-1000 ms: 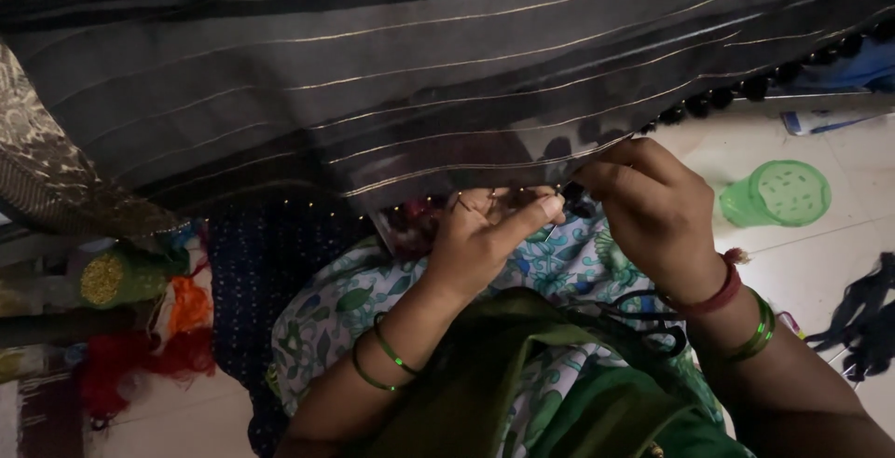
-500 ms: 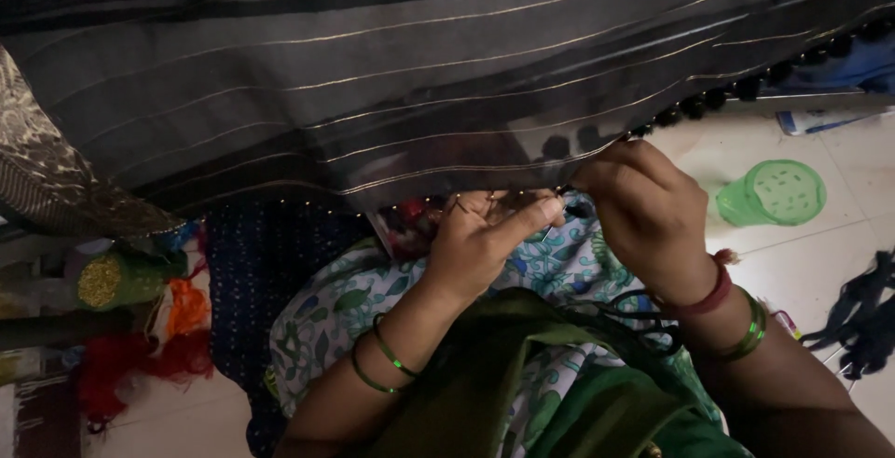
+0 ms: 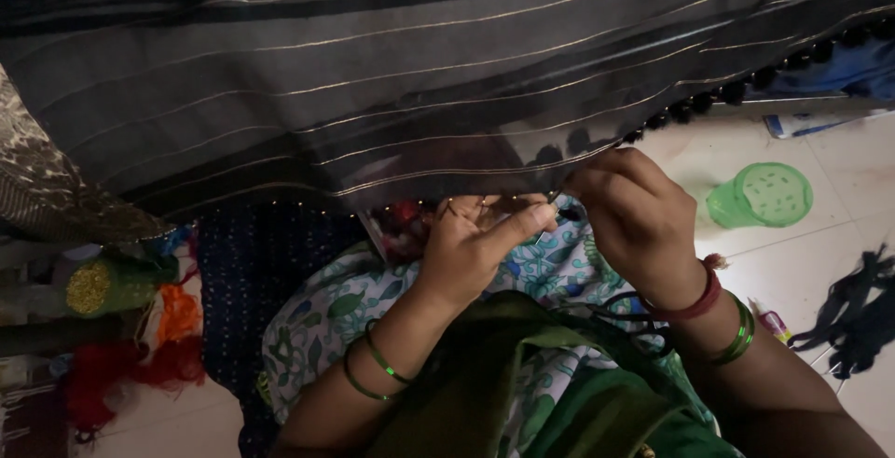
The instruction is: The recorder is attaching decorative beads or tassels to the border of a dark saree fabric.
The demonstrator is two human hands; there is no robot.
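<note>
The dark striped cloth (image 3: 392,76) hangs across the upper frame; its lower hem, edged with small black tassels (image 3: 709,99), is the reference. Left hand (image 3: 475,248): directly below the hem, fingers narrowed and pinching the hem edge. Right hand (image 3: 639,215): just beside the left hand, at the same hem, fingers closed on the edge; what lies between the fingertips cannot be told. A green lid (image 3: 760,197) lies on the floor (image 3: 802,271), below the hem's tasselled end.
</note>
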